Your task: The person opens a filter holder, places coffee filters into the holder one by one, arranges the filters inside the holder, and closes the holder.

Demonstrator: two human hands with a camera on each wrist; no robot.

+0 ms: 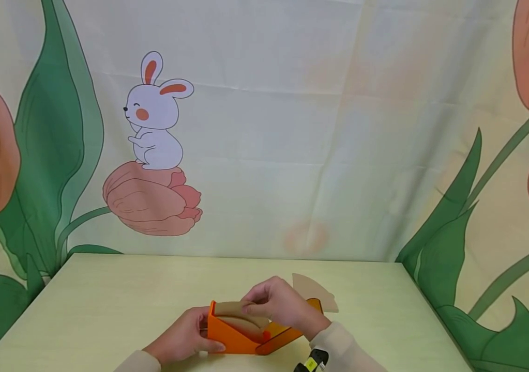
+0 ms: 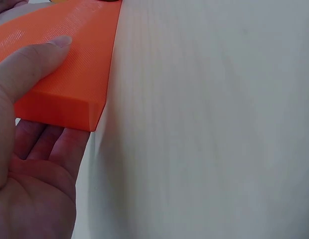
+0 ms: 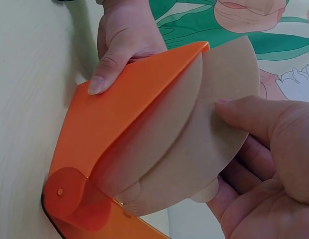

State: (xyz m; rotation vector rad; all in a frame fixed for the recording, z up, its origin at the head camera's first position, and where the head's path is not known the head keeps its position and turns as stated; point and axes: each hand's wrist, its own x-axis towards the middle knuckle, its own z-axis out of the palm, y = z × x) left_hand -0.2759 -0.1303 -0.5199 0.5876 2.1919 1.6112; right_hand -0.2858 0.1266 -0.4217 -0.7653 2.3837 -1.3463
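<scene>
An orange coffee-filter holder (image 1: 231,341) stands low on the table with its hinged lid (image 1: 287,339) swung out to the right. My left hand (image 1: 181,335) grips the holder's left end, the thumb (image 2: 37,62) on the near face and the other fingers behind it. Brown paper coffee filters (image 3: 167,117) fan out of the opening. My right hand (image 1: 285,305) pinches the outermost coffee filter (image 3: 227,77) near its curved edge, thumb in front and fingers behind. Its lower part still overlaps the holder in the right wrist view.
Another brown coffee filter (image 1: 313,289) lies on the pale table (image 1: 129,294) beyond the lid, partly covered by it in the head view. Behind the table hangs a cloth backdrop (image 1: 264,129) printed with tulips and a rabbit. A black wrist device (image 1: 312,361) is by the right sleeve.
</scene>
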